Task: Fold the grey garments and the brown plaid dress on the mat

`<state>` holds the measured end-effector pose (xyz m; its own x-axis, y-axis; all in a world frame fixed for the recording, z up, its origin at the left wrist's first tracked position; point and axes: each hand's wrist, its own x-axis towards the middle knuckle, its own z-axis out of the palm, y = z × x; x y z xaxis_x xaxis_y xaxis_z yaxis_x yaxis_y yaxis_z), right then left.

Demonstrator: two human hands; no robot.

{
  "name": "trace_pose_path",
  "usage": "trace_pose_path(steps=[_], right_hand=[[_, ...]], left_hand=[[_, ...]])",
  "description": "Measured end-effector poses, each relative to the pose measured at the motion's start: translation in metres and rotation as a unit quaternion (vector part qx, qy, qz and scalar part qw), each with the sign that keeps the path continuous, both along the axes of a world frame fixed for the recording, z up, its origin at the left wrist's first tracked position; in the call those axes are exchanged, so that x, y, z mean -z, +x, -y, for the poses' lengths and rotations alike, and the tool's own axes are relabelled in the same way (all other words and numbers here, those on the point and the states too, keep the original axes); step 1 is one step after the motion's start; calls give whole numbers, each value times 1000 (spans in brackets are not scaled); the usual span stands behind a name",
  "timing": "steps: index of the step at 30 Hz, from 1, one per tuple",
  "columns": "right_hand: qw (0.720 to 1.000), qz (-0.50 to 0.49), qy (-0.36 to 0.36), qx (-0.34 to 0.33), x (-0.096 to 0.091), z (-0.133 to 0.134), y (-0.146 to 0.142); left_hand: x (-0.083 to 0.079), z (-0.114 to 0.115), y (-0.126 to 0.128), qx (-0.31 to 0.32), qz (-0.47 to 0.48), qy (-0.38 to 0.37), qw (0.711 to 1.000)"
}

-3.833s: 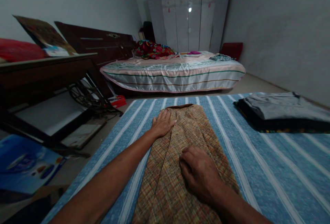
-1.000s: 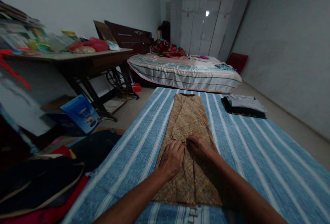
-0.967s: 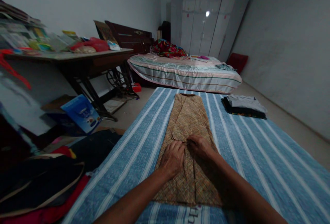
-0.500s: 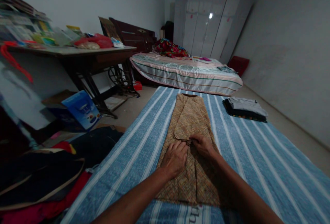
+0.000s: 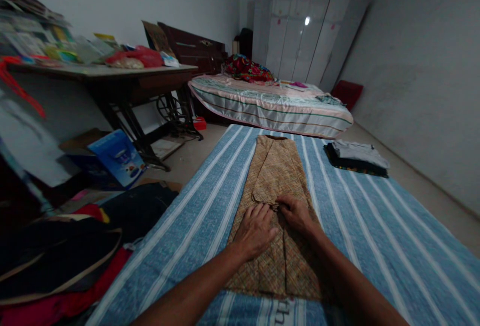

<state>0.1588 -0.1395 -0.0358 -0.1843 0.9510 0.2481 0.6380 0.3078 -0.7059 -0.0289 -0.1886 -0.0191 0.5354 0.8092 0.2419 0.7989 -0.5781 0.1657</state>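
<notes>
A tan patterned garment (image 5: 279, 166) lies in a long narrow shape on the blue striped bed cover, its dark-edged neckline at the far end. One sleeve (image 5: 268, 183) is folded down over its middle. My left hand (image 5: 257, 231) rests palm down on the garment, left of centre, with fingers stretched out and thumb apart. Just right of it, my right hand (image 5: 296, 213) pinches the cloth at the sleeve's lower edge between thumb and fingers. The exact grip is partly hidden under the fingers.
Folded clothes (image 5: 356, 158) are stacked at the right on the striped cover (image 5: 202, 206). Heaped clothes (image 5: 56, 261) lie at the left. Beyond stand a sewing-machine table (image 5: 142, 78), a blue carton (image 5: 116, 158) and another bed (image 5: 270, 108).
My left thumb has moved out to the right, away from the fingers, and the left hand lies flatter. My right hand stays at the sleeve edge, nearly unmoved.
</notes>
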Motion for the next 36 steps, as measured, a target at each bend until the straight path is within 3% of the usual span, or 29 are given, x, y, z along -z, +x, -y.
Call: trace_pose_path(steps=[12, 24, 31, 36], right_hand=[[1000, 13, 5, 0, -4, 3, -3], [1000, 23, 17, 5, -3, 4, -6], [999, 30, 25, 1, -5, 5, -6], [999, 38, 28, -13, -13, 8, -5]], left_hand=[[-7, 3, 2, 9, 25, -38, 999], [-27, 1, 21, -74, 24, -50, 996], [-15, -9, 19, -96, 171, -62, 979], [-8, -17, 8, -94, 227, -78, 966]])
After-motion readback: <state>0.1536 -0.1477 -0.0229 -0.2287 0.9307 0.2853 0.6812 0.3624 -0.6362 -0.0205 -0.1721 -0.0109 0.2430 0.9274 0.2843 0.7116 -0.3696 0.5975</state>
